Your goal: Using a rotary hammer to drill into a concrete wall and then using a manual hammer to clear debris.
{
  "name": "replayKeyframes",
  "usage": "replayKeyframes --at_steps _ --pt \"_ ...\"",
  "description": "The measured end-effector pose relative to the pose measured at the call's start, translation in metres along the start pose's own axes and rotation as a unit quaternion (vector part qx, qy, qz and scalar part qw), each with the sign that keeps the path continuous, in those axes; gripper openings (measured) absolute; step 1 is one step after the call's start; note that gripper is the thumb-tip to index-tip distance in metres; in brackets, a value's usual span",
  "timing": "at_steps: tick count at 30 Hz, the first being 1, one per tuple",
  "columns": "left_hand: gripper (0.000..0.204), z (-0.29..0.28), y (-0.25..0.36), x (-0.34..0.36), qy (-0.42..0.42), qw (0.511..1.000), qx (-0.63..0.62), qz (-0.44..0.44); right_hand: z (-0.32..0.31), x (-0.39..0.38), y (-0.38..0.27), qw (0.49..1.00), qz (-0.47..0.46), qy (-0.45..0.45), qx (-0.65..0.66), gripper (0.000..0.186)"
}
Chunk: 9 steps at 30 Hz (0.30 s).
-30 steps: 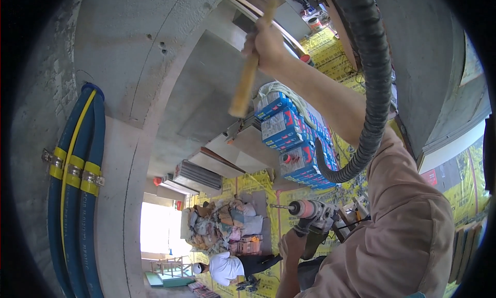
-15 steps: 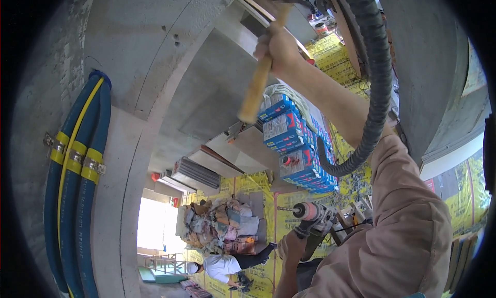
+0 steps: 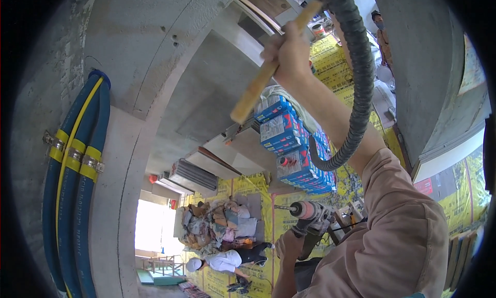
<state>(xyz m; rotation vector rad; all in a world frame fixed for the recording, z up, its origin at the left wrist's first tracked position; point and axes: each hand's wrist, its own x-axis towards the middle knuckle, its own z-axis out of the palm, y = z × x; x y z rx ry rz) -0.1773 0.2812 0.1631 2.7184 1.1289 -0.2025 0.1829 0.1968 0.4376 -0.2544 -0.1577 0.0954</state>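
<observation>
My right hand (image 3: 293, 55) is raised at the upper middle, wrapped round the pale wooden handle of a hammer (image 3: 250, 98). The handle slants from lower left to upper right; its dark head is blurred at the top edge, close to a black corrugated hose (image 3: 360, 86). This hose hangs in front of my right forearm and curls back at its lower end. Lower down, my left hand (image 3: 289, 245) is closed on a power drill (image 3: 312, 211), whose bit points left. The drill body is grey with a pinkish-red collar.
Blue pipes (image 3: 85, 210) with yellow bands and metal clamps run along the concrete at left. Blue boxes (image 3: 281, 130) are stacked at centre, with a rubble pile (image 3: 214, 225) below. A person in white (image 3: 225, 261) works there; another person (image 3: 381, 37) appears at upper right.
The hammer has tilted, its head moving rightward toward the hose and its handle end slightly left. A person has come into sight at upper right. The person in white has shifted; the drill barely moved.
</observation>
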Motion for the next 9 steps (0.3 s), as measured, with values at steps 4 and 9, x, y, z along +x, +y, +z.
replayKeyframes --at_steps 4,9 --pt "0.041 0.002 -0.004 0.002 0.000 1.000 -0.018 -0.004 -0.016 0.023 -0.004 0.992 0.052 -0.116 -0.002 0.022" --pt "0.042 0.001 -0.004 0.004 0.018 0.997 -0.060 0.033 -0.039 0.038 0.005 0.944 0.144 -0.178 -0.237 0.029"
